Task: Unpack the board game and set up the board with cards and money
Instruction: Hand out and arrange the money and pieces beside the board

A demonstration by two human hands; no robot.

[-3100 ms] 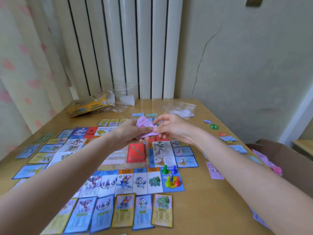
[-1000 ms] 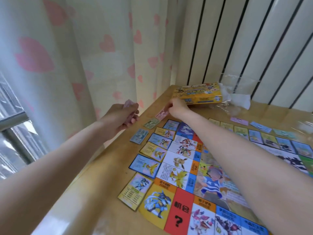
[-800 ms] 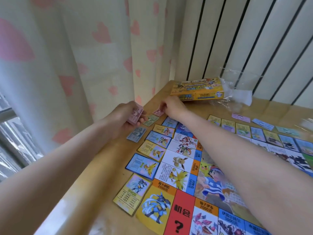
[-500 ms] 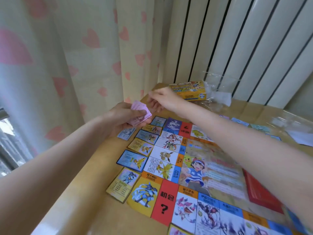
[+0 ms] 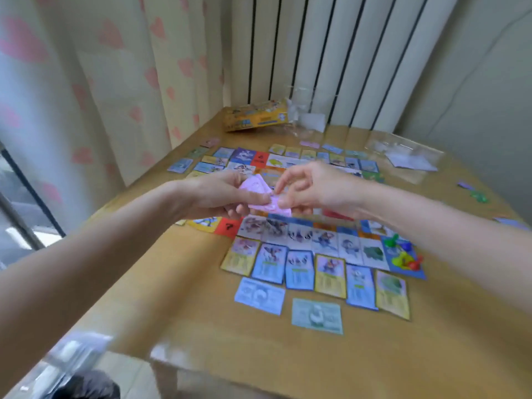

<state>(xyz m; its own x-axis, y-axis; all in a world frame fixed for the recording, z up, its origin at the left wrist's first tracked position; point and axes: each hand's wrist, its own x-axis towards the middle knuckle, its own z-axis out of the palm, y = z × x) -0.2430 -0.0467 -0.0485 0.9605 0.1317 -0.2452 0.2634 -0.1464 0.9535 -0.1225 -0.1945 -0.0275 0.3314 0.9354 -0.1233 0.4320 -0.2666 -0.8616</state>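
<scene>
Both hands are now meeting over the board, where half a second ago the right hand was reaching toward the far-left corner. Near the table edge, two notes are lying beside a row of cards. Above the board, the left hand is gripping a pink stack while the right is pinching one bill from it. Far off, the box is sitting by the curtain.

Heart-print curtain, white radiator
</scene>
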